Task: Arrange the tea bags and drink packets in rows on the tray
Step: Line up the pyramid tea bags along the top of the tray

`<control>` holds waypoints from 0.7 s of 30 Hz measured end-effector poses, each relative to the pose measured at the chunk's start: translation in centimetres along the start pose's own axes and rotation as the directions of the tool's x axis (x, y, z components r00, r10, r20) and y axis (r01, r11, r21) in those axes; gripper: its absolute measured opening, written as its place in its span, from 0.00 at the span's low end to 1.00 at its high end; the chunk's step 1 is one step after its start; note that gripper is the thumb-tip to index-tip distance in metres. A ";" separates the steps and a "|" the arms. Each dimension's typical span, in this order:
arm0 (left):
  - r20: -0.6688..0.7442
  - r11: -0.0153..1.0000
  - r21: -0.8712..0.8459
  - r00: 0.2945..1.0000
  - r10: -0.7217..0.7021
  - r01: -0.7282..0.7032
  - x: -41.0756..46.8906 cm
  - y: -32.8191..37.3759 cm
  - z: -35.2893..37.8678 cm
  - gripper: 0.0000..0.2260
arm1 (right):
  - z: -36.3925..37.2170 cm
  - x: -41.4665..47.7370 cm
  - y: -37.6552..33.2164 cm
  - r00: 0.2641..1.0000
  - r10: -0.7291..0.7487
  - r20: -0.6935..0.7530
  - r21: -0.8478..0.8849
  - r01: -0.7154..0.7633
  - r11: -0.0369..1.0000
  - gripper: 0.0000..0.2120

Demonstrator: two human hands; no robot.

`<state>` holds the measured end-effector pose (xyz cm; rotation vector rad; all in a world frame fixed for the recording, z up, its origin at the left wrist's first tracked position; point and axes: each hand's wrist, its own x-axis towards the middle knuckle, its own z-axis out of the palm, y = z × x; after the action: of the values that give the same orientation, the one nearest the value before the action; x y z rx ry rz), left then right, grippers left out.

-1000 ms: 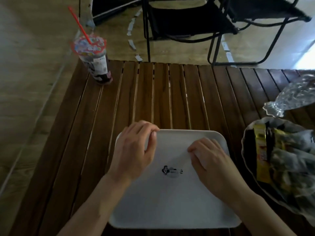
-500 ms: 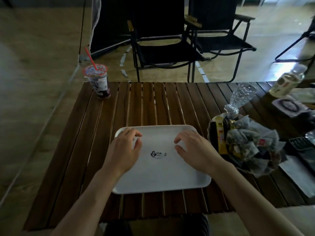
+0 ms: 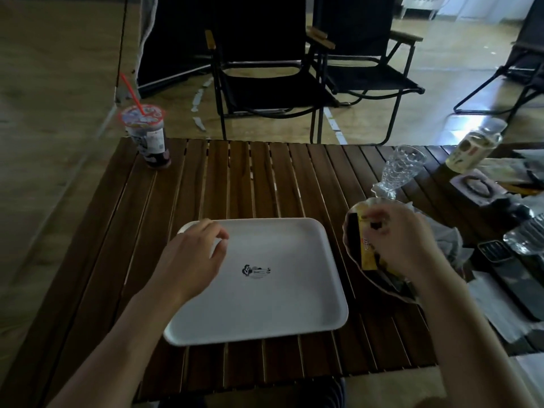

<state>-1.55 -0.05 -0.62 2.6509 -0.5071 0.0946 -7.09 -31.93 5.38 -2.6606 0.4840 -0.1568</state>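
White tray (image 3: 282, 307) sits bare mid-desk (image 3: 235, 178). At its 3 o'clock, the bowl (image 3: 349, 231) is heaped with packets. The right hand (image 3: 403, 242) is in there, fingers curled onto a yellow packet (image 3: 366, 257). The left hand (image 3: 191, 263), loosely curled and holding nothing, rests at the tray's 10 o'clock corner.

2 bare forearms, uncovered as far up as the view shows, end in the left hand (image 3: 191, 260) and the right hand (image 3: 404, 242), both bare. Under the near edge of the desk (image 3: 265, 178), a small patch of dark clothing (image 3: 338, 391) with thin lighter stripes is visible at the lap.
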 end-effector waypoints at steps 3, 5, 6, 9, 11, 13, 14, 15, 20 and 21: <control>0.001 1.000 -0.005 1.000 -0.005 0.005 0.0 0.4 -0.2 0.05 | -1.0 0.5 1.9 0.989 0.151 -0.007 -0.013 -0.151 0.988 0.16; 0.009 1.000 -0.005 1.000 -0.009 0.009 0.0 0.4 -0.2 0.05 | -1.1 0.6 2.8 0.980 0.201 0.005 -0.044 -0.200 0.979 0.14; 0.014 1.000 -0.003 1.000 -0.012 0.012 0.0 0.4 -0.2 0.04 | -1.2 0.6 3.1 0.978 0.209 0.006 -0.060 -0.209 0.976 0.12; 0.028 1.000 0.008 1.000 -0.011 0.011 0.0 0.2 0.1 0.05 | -1.4 0.6 3.5 0.980 0.199 -0.010 -0.043 -0.199 0.979 0.07; 0.034 1.000 0.011 0.999 -0.007 0.007 0.0 0.1 0.2 0.05 | -1.8 0.3 3.3 0.980 0.187 -0.070 -0.017 -0.189 0.982 0.06; 0.027 1.000 0.009 1.000 -0.011 0.011 0.1 -0.1 0.2 0.05 | -1.9 0.0 2.8 0.979 0.101 -0.179 0.008 -0.101 0.995 0.06; 0.023 1.000 0.009 1.000 -0.016 0.016 0.1 -0.1 0.2 0.05 | -1.9 -0.1 2.4 0.973 0.036 -0.230 0.026 -0.030 0.999 0.07; 0.020 1.000 0.010 1.000 -0.020 0.020 0.1 -0.3 0.2 0.05 | -1.7 -0.2 1.9 0.963 -0.022 -0.267 0.045 0.035 0.998 0.07; 0.006 0.999 0.001 0.999 -0.040 0.040 0.4 -0.7 -0.1 0.05 | 0.3 -0.1 -0.1 0.931 -0.192 -0.310 0.064 0.222 0.973 0.05; 0.006 0.999 -0.001 0.999 -0.041 0.041 0.4 -0.7 -0.1 0.05 | 0.8 0.1 -0.4 0.932 -0.211 -0.296 0.081 0.245 0.966 0.05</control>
<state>-0.90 0.49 -0.75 2.6601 -0.4549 0.0743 -6.73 -31.29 4.86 -2.5811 0.2398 -0.6269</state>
